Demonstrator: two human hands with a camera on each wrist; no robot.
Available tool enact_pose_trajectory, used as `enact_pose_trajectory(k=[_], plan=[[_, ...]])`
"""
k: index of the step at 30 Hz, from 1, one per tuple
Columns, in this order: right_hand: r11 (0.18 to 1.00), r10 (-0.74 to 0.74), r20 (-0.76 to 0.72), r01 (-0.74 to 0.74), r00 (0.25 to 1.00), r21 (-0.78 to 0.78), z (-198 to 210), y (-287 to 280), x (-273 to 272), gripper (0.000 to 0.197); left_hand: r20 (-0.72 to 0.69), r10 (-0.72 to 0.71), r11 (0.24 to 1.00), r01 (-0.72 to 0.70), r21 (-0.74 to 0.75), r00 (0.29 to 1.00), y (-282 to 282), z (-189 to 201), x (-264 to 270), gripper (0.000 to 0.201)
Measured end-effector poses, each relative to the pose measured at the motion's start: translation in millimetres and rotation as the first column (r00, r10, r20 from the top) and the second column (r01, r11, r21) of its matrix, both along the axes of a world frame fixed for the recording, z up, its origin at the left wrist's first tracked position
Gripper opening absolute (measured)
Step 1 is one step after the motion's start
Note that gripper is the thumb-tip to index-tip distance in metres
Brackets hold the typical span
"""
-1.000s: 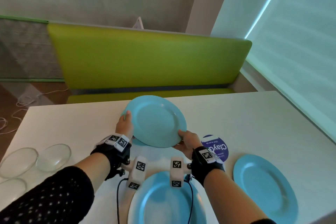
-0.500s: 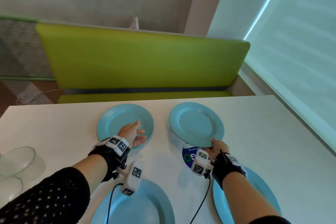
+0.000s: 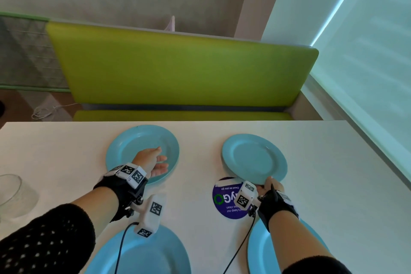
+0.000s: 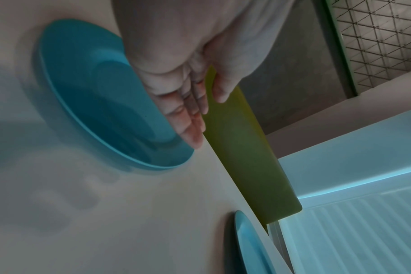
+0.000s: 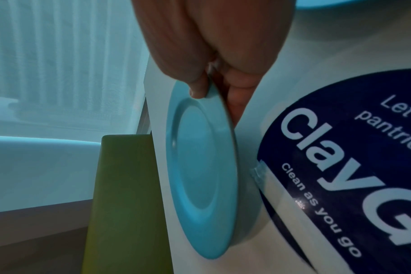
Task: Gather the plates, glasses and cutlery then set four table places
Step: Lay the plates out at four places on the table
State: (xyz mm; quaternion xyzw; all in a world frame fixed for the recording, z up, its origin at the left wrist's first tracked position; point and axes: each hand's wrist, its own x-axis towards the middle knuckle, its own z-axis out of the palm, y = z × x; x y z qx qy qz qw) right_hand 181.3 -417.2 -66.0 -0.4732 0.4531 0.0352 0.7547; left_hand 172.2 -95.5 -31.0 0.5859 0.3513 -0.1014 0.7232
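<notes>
Head view, plates: we are seeing four blue plates on the white bench [image 3: 333, 162]; the far right plate [image 3: 254, 158] is being set down opposite the near right plate [image 3: 258, 249], beside the far left plate [image 3: 124, 151].
Head view, hands: our right hand [image 3: 270, 187] is pinching the far right plate's near rim; our left hand [image 3: 153, 161] is hovering over the far left plate, fingers loose, holding nothing.
Left wrist view, fingers: our fingers [image 4: 188, 122] are lying straight and together above the plate, apart from it.
Right wrist view, grip: thumb on top and fingers [image 5: 233, 105] underneath are clamping the rim, lifting that edge while the far edge is resting by the sticker [image 5: 340, 166].
Handling: we are judging the plates light, stiff, smooth and slippery; the rim is the best hold.
Facing: round, no long axis; each is lying face up, the held one tilting slightly away from us.
</notes>
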Motion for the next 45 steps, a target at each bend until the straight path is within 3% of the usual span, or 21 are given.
enact_pose_trajectory(k=[8,26,32,38,45], plan=[[0.978,0.064,-0.097,-0.082,0.993,-0.19,0.9,2.5,16.9,0.042,0.001,0.024,0.999,-0.024,0.022,1.0,0.2,2.1,4.5,0.036],[0.977,0.202,-0.084,-0.206,0.976,-0.048,-0.8,20.9,10.9,0.037,-0.012,0.048,0.998,-0.047,0.044,0.999,-5.0,6.9,-1.8,0.032],[0.976,0.214,-0.04,-0.212,0.976,0.059,-1.1,19.8,12.0,0.044,-0.016,0.064,0.997,-0.063,0.05,0.998,-4.2,7.8,-5.4,0.032],[0.962,0.262,-0.11,-0.268,0.959,-0.049,-5.4,28.7,12.2,0.039,-0.009,0.068,0.996,-0.067,0.05,0.998,-4.2,8.8,-6.9,0.033],[0.956,0.273,-0.143,-0.285,0.951,-0.071,-2.9,27.9,12.9,0.036,-0.036,0.043,0.997,-0.041,0.072,0.998,-2.4,9.8,-13.5,0.032]])
